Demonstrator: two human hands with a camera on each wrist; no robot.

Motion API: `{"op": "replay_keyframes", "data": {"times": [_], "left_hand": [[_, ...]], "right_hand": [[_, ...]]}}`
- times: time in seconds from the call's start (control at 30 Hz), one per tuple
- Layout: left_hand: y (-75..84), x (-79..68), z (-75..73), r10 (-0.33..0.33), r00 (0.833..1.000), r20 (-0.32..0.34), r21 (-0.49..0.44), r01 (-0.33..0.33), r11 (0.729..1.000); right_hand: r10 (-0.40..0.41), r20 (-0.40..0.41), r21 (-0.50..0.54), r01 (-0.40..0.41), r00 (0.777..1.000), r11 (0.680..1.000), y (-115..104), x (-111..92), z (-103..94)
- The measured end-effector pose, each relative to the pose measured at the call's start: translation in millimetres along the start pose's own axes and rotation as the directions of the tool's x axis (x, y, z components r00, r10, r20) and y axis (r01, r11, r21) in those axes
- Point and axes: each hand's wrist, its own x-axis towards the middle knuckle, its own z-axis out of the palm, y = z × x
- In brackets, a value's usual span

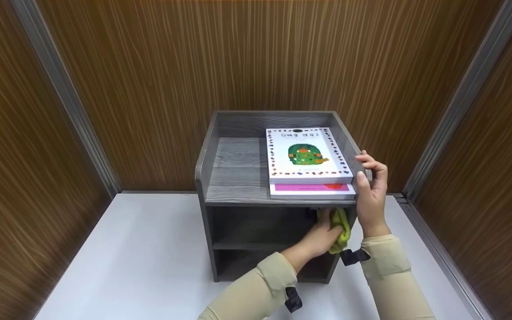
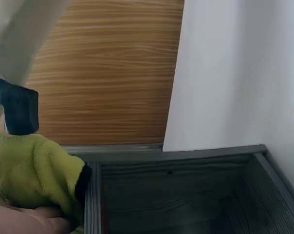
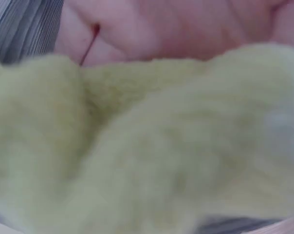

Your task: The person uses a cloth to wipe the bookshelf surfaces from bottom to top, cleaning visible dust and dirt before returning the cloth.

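Yellow-green cloth (image 1: 344, 227), bunched, at the right-hand side of the upper compartment, just under the top board. From my remote seat I read the left hand (image 1: 319, 238) as clamped on it, thumb and fingers around a fold; the top board hides the fingertips. The right hand (image 1: 371, 195) grips the edge of the right side panel on the grey shelf unit (image 1: 238, 164).

My judgement: the step in hand is wiping the compartment's inner right wall while the other hand steadies the unit. The next move calls for a flat, even press along that wall, with the grip on the panel kept firm.

On top lie two stacked books, the upper book (image 1: 302, 154) and the lower book (image 1: 309, 191). White table (image 1: 158, 244) beneath, wood-grain wall (image 1: 274, 58) behind.

Left wrist view adds the cloth's dark trim (image 2: 82, 183) beside a board edge. Right wrist view gives only blurred cloth and part of a palm; I cannot tell whose. Neither wrist view shows the books.
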Motion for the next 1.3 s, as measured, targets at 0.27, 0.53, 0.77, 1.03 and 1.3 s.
{"op": "replay_keyframes", "data": {"times": [0.27, 0.53, 0.77, 1.03, 1.3], "left_hand": [[-18.5, 22.4, -6.8, 0.000, 0.996, -0.093, 0.639, 0.059, 0.767], [-27.5, 19.5, -19.3, -0.016, 0.999, -0.049, 0.916, 0.052, 0.399], [-23.4, -6.2, -41.3, 0.045, 0.998, 0.048, 0.964, -0.058, 0.260], [-29.7, -50.0, -78.5, 0.209, 0.974, 0.085, 0.962, -0.135, 0.237], [-16.7, -82.4, -125.1, 0.462, 0.859, 0.220, 0.867, -0.389, 0.311]], "right_hand": [[0.028, 0.012, -0.024, -0.028, 1.000, 0.999, 9.5, -5.1, 3.2], [0.044, 0.005, -0.029, -0.044, 0.999, 0.999, 8.8, -10.3, 12.2], [0.040, 0.001, -0.030, -0.040, 0.999, 0.999, -0.5, -12.4, 21.4], [0.052, -0.005, 0.002, -0.052, 0.999, 0.999, 16.5, -11.3, 7.2], [0.063, -0.020, 0.009, -0.062, 0.998, 0.998, 14.0, -11.1, 1.4]]}}
